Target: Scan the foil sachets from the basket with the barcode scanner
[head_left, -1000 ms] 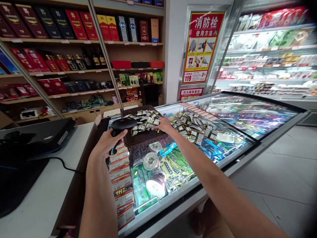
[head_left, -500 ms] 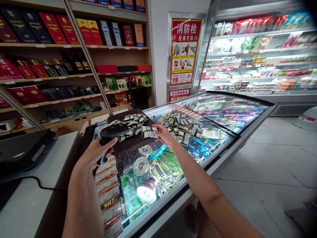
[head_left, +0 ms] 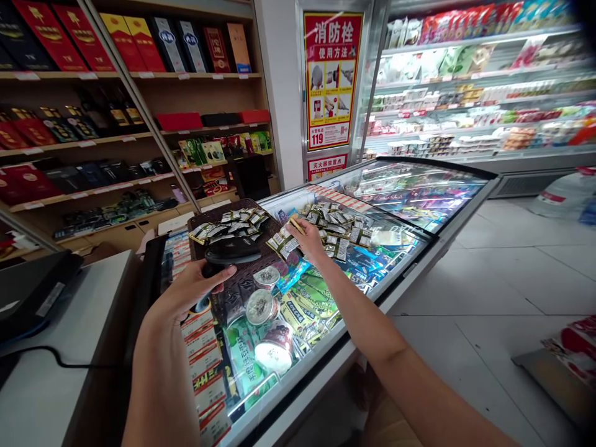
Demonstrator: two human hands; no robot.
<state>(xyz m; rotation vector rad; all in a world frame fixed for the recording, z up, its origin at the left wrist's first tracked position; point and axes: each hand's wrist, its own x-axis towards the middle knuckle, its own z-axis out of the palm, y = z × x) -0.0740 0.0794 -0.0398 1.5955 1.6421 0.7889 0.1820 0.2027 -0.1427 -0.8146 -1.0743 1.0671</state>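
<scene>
Moved since the earlier frame: packet [head_left: 282,243] shifted clear of the basket [head_left: 264,249] toward the loose packets [head_left: 361,233] on the freezer [head_left: 395,292]. Pinched in right hand [head_left: 308,241], fingers nearly closed. Gripping scanner [head_left: 233,250] in left hand [head_left: 193,285], fingers wrapped. Looks partway: plenty on glass, plenty left in basket.

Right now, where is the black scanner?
The black scanner is left of centre in the head view, in the left hand, seen against the brown basket.

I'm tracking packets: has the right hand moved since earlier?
Yes, the right hand has moved rightward relative to the freezer, away from the basket.
</scene>
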